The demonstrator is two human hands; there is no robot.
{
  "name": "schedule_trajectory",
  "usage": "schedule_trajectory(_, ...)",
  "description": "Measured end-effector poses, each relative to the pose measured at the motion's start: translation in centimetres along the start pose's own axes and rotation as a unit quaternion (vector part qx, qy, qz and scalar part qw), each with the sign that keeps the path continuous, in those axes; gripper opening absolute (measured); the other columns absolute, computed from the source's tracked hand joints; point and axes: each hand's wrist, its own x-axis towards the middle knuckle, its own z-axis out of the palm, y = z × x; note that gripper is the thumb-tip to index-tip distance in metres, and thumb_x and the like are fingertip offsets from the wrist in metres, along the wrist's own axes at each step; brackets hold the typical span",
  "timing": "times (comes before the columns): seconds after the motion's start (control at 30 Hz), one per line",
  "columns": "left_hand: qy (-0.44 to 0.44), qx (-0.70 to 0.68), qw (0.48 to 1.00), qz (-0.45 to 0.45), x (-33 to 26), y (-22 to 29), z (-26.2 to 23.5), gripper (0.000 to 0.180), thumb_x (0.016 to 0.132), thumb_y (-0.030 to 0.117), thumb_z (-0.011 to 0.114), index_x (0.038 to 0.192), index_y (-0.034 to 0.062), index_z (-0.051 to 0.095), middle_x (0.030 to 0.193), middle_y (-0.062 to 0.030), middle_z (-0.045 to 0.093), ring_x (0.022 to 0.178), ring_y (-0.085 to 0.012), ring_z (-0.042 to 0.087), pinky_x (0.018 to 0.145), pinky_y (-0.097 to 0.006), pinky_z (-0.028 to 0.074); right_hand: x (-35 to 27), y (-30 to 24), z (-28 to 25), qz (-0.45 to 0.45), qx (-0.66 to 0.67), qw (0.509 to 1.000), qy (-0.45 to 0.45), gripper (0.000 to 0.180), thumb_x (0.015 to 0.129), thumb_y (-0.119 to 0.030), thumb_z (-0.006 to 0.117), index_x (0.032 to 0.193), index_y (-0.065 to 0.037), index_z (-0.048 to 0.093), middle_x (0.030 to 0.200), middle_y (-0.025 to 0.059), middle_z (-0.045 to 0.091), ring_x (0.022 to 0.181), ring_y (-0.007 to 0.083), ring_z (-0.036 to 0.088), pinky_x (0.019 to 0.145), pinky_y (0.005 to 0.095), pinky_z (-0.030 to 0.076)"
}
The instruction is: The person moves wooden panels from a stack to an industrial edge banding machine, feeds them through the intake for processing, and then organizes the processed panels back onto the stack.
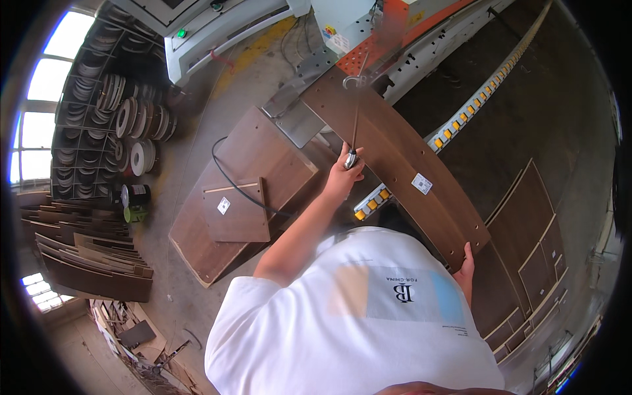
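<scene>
A long brown wood-grain panel (401, 158) with drilled holes and a white label (421, 184) slants in front of me. Its far end rests at the machine's edge. My left hand (343, 174) is closed around a silver and black tool (351, 158), which looks like an air blow gun with a thin rod pointing away from me, beside the panel's left edge. At the near right end, my right hand (466, 266) grips the panel, thumb along its edge; the other fingers are hidden under it.
Left of the panel lies a stack of brown boards (263, 151), with a smaller labelled board (234, 210) and a black hose (230, 174) on it. A grey and orange machine (368, 39) stands ahead. A yellow-and-white roller rail (471, 108) runs off right, near more boards (526, 230). Edge-band rolls (135, 118) fill a left rack.
</scene>
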Motion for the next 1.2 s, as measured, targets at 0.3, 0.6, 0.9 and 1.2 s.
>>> schedule_trajectory(0.3,-0.027,0.006,0.999,-0.039,5.0,2.7,5.0,0.071,0.1,0.013,0.064,0.162,0.015,0.028,0.142,0.0013,0.056,0.087,-0.0074,0.058,0.084,-0.028,0.055,3.9,-6.8,1.9,-0.009,-0.034,0.999,0.017,0.058,0.104,-0.038,0.057,0.147,-0.001,0.046,0.145,0.0142,0.055,0.129,0.0325,0.056,0.107,0.0468,0.048)
schedule_trajectory(0.6,-0.098,0.085,0.991,-0.021,11.9,6.2,11.2,0.051,0.099,0.02,0.064,0.149,0.0113,0.052,0.1,0.0021,0.058,0.084,-0.0093,0.06,0.084,-0.031,0.057,9.8,-15.1,2.6,-0.045,-0.062,0.994,0.079,0.06,0.099,-0.041,0.066,0.143,-0.002,0.052,0.14,0.0115,0.06,0.126,0.0293,0.058,0.104,0.0452,0.049)
schedule_trajectory(0.9,-0.095,0.243,0.965,-0.017,13.8,9.5,14.9,0.042,0.097,0.04,0.068,0.13,0.014,0.064,0.093,-0.0018,0.068,0.085,-0.0142,0.067,0.07,-0.033,0.055,15.7,-22.0,2.6,-0.064,-0.089,0.992,0.068,0.06,0.095,-0.043,0.071,0.14,-0.006,0.056,0.137,0.0099,0.062,0.122,0.0273,0.061,0.103,0.0437,0.05)
schedule_trajectory(1.2,-0.116,0.76,0.635,0.077,-6.0,12.4,8.7,0.053,0.088,0.065,0.064,0.098,0.0137,0.071,0.081,-0.0099,0.071,0.083,-0.0323,0.071,0.067,-0.045,0.053,17.4,-24.4,9.8,-0.459,-0.11,0.872,0.128,0.056,0.104,-0.038,0.058,0.14,0.004,0.05,0.14,0.0176,0.057,0.13,0.033,0.056,0.112,0.0455,0.045)
